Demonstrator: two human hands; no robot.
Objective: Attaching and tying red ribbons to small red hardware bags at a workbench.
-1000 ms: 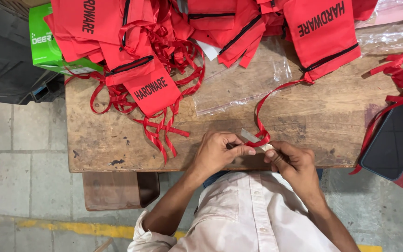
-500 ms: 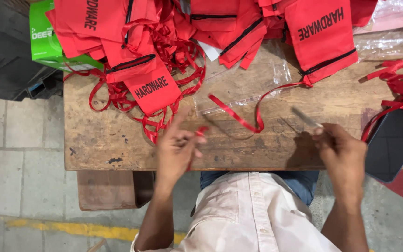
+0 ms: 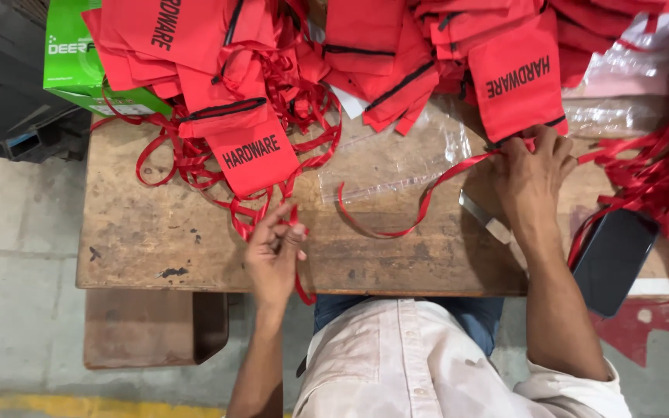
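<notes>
My left hand (image 3: 274, 251) pinches a red ribbon (image 3: 297, 255) near the front of the worn wooden table (image 3: 156, 248); the ribbon hangs over the table's edge. My right hand (image 3: 532, 174) reaches forward and grips the lower edge of a red fabric pouch (image 3: 516, 73) with black lettering and a black trim. A second red ribbon (image 3: 404, 220) curls from that pouch across the table. A flat metal strip (image 3: 489, 226) lies on the wood just under my right wrist. Another red pouch (image 3: 251, 151) lies among tangled ribbons ahead of my left hand.
A heap of red pouches (image 3: 396, 46) fills the table's far side. A clear plastic bag (image 3: 396, 159) lies flat in the middle. A green box (image 3: 79, 62) sits at the far left, a dark phone (image 3: 613, 259) at the right edge, loose ribbons (image 3: 660, 170) beside it.
My hands, together at the front edge a second ago, have parted. The right hand put the metal strip down and reached forward to the pouch; the left stayed, holding ribbon.
</notes>
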